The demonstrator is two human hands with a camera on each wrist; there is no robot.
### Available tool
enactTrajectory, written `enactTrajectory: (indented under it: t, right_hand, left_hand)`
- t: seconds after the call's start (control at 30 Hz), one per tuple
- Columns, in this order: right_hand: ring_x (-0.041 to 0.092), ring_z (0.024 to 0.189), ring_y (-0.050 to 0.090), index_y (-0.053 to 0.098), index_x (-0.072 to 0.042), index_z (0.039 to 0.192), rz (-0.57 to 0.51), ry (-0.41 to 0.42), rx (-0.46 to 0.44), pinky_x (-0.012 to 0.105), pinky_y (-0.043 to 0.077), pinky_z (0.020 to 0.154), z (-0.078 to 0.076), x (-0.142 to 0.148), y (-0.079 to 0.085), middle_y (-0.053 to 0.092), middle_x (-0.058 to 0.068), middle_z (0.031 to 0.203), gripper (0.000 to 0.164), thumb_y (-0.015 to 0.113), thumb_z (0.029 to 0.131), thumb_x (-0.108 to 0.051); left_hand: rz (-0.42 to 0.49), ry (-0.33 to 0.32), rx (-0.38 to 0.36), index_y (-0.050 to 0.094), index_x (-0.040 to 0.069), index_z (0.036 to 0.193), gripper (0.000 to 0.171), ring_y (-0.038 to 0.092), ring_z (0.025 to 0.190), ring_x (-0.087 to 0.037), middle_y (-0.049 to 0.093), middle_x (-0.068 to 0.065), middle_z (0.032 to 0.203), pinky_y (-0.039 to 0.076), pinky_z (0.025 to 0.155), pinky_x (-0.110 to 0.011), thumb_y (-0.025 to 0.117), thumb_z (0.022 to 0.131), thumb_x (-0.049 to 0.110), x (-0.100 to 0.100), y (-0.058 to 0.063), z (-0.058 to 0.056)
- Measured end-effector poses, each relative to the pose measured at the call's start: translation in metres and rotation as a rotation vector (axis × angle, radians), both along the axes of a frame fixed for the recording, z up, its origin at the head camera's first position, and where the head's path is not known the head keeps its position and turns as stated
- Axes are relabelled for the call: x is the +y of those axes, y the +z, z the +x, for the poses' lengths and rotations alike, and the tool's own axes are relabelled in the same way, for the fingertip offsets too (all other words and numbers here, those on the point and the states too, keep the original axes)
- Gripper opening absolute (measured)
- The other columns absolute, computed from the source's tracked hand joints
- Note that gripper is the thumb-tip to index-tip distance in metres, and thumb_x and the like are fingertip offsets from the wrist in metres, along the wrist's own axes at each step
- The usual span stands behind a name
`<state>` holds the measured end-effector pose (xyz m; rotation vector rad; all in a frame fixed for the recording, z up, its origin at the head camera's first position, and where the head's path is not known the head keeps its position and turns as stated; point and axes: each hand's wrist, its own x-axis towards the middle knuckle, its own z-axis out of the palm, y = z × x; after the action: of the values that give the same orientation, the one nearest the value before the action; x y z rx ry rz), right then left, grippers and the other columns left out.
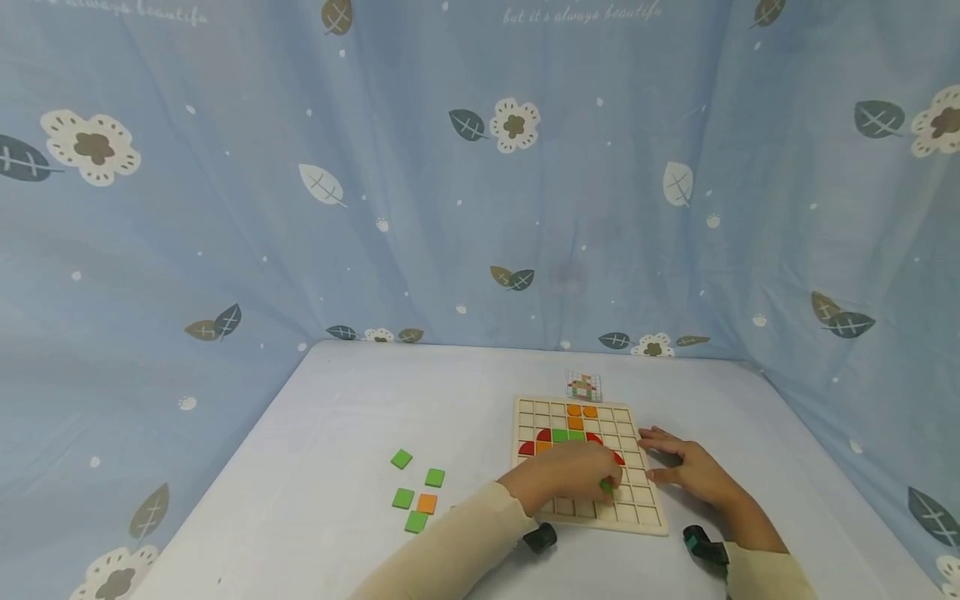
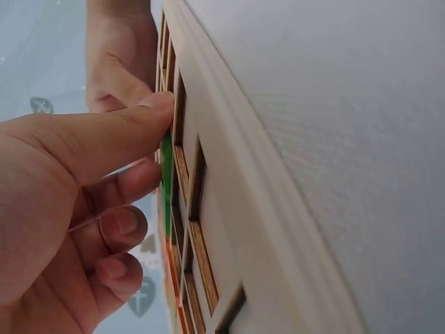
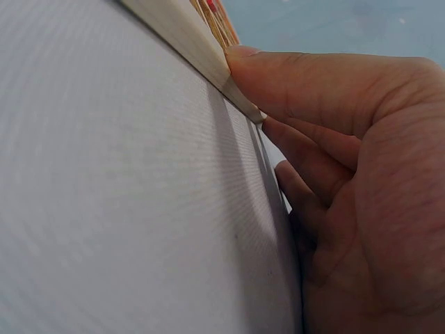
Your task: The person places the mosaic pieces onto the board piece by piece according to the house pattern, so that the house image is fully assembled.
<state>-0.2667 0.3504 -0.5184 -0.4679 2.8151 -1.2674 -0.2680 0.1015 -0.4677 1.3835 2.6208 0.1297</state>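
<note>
A pale wooden grid board lies on the table, with red, orange and green pieces set in some of its squares. My left hand reaches over the board's lower middle and pinches a green tile between thumb and fingers. In the left wrist view that green tile is right at the grid, its upper end hidden by the thumb. My right hand rests at the board's right edge, fingers spread and relaxed. The right wrist view shows its thumb touching the board's side.
Left of the board lie several loose green tiles and an orange tile on the white table. A small pattern card is behind the board's far edge. A blue patterned curtain surrounds the table's back and sides.
</note>
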Motion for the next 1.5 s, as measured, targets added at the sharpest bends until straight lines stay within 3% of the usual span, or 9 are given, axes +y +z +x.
enactTrajectory:
  t: [0.17, 0.53, 0.77, 1.0, 1.5]
  right_hand:
    - [0.047, 0.138, 0.024, 0.064, -0.002, 0.125, 0.003, -0.003, -0.003, 0.067, 0.019, 0.104, -0.001, 0.001, -0.001, 0.045, 0.018, 0.144, 0.058, 0.081, 0.075, -0.024]
    - [0.046, 0.139, 0.023, 0.064, -0.002, 0.126, -0.004, -0.01, -0.016, 0.067, 0.018, 0.104, 0.0, -0.002, 0.001, 0.044, 0.018, 0.145, 0.058, 0.081, 0.075, -0.025]
    - [0.048, 0.137, 0.025, 0.064, -0.001, 0.126, 0.022, 0.003, -0.009, 0.067, 0.02, 0.103, 0.0, -0.005, 0.002, 0.044, 0.02, 0.144, 0.058, 0.081, 0.075, -0.024]
    - [0.048, 0.136, 0.026, 0.065, -0.001, 0.124, 0.04, -0.013, -0.003, 0.069, 0.021, 0.102, 0.002, -0.004, 0.001, 0.045, 0.022, 0.143, 0.059, 0.082, 0.073, -0.023]
    - [0.049, 0.136, 0.024, 0.064, 0.0, 0.125, 0.031, -0.018, -0.022, 0.069, 0.019, 0.102, 0.001, -0.003, 0.001, 0.044, 0.023, 0.144, 0.06, 0.082, 0.073, -0.025]
  left_hand:
    - [0.002, -0.009, 0.015, 0.072, 0.032, 0.096, 0.013, 0.049, 0.077, 0.007, 0.055, 0.023, 0.086, 0.042, 0.072, -0.014, 0.073, 0.086, 0.039, -0.001, -0.004, -0.002]
    - [-0.004, -0.012, 0.02, 0.072, 0.031, 0.099, 0.012, 0.049, 0.077, 0.005, 0.055, 0.022, 0.086, 0.042, 0.073, -0.013, 0.072, 0.088, 0.037, -0.007, -0.001, 0.0]
    - [0.005, -0.017, 0.048, 0.071, 0.03, 0.093, 0.005, 0.048, 0.073, 0.002, 0.055, 0.021, 0.08, 0.041, 0.066, -0.014, 0.072, 0.089, 0.034, -0.024, 0.003, -0.001]
    - [0.051, 0.019, 0.079, 0.073, 0.028, 0.098, 0.009, 0.05, 0.077, 0.005, 0.06, 0.022, 0.087, 0.042, 0.07, -0.015, 0.072, 0.089, 0.03, -0.046, 0.005, -0.002]
    - [0.002, 0.103, 0.098, 0.075, 0.025, 0.096, 0.01, 0.05, 0.072, 0.001, 0.061, 0.017, 0.086, 0.045, 0.069, -0.019, 0.074, 0.087, 0.028, -0.091, 0.007, -0.003]
